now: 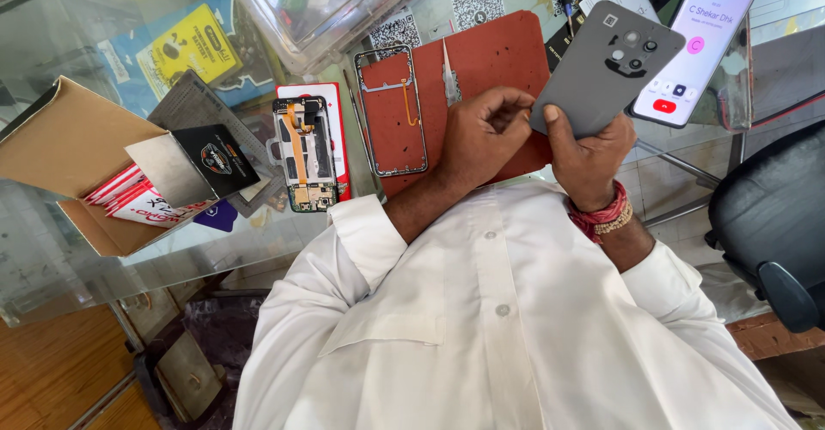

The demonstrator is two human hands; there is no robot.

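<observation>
Hands of a person in a white shirt [481,310], seen from above over a glass counter [51,35]. The right hand [589,151], with red and beaded bands [601,215] at the wrist, clasps a grey phone back cover [601,69] by its lower edge, thumb pressed on the face, camera cutouts at the far end. The left hand [481,134] is curled, its fingertips meeting the cover's near corner; whether they pinch it cannot be told. Just beyond the cover leans a lit smartphone [696,43]. Under the left hand lies a red work mat [507,52] bearing a phone mid-frame [391,112]; further left sit an opened phone chassis [303,151] and a cardboard box [69,155].
</observation>
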